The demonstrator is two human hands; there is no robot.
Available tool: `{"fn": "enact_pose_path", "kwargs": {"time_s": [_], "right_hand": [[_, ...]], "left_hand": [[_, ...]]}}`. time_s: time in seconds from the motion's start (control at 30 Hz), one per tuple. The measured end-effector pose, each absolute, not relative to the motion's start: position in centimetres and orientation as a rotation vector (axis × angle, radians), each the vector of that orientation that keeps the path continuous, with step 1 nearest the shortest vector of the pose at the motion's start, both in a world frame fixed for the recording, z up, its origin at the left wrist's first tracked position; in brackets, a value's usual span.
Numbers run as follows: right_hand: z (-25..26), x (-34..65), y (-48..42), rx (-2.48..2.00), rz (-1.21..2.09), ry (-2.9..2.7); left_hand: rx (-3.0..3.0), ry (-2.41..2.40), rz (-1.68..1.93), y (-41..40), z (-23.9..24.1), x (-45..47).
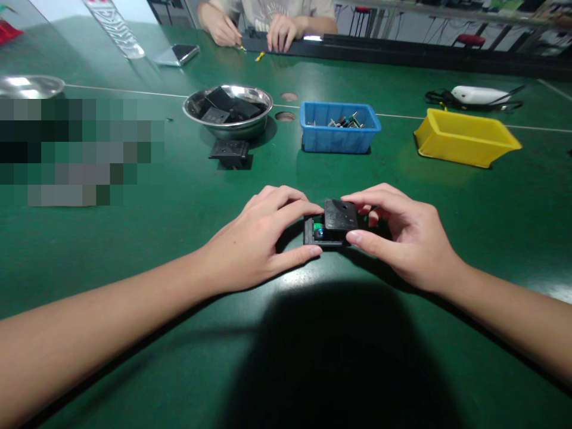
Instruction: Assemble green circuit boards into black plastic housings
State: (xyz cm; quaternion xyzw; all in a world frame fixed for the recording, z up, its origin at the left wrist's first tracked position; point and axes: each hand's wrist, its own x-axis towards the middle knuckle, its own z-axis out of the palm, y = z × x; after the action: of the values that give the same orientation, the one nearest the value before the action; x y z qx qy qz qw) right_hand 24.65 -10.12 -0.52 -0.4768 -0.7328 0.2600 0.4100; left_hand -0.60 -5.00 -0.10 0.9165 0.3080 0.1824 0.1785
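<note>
On the green tabletop in front of me lies a small black plastic case [308, 233], with a bit of green circuit board [318, 226] showing inside its left part. Its black cover [339, 215] sits over the right part, shifted off the case and slightly tilted. My left hand [263, 238] grips the case's left end between thumb and fingers. With thumb and fingertips, my right hand [402, 238] holds the cover at its right edge. Beyond my left hand stands another black plastic case [230, 153].
A steel bowl [227, 128] holds several black cases. Right of it are a blue bin [339, 140] with small electronic parts and a yellow bin [465, 146]. Behind that lies a white corded device [480, 95]. Across the table, a person's hands [283, 33] work by a black rail [402, 53].
</note>
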Motion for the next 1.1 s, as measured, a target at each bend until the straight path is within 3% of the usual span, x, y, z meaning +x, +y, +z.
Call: {"fn": "enact_pose_path", "kwargs": {"time_s": [1.1], "right_hand": [[-0.53, 24.63, -10.33, -1.208, 0.556, -2.073]], "left_hand": [[2.544, 0.815, 0.707, -5.63, 0.27, -0.45]]}}
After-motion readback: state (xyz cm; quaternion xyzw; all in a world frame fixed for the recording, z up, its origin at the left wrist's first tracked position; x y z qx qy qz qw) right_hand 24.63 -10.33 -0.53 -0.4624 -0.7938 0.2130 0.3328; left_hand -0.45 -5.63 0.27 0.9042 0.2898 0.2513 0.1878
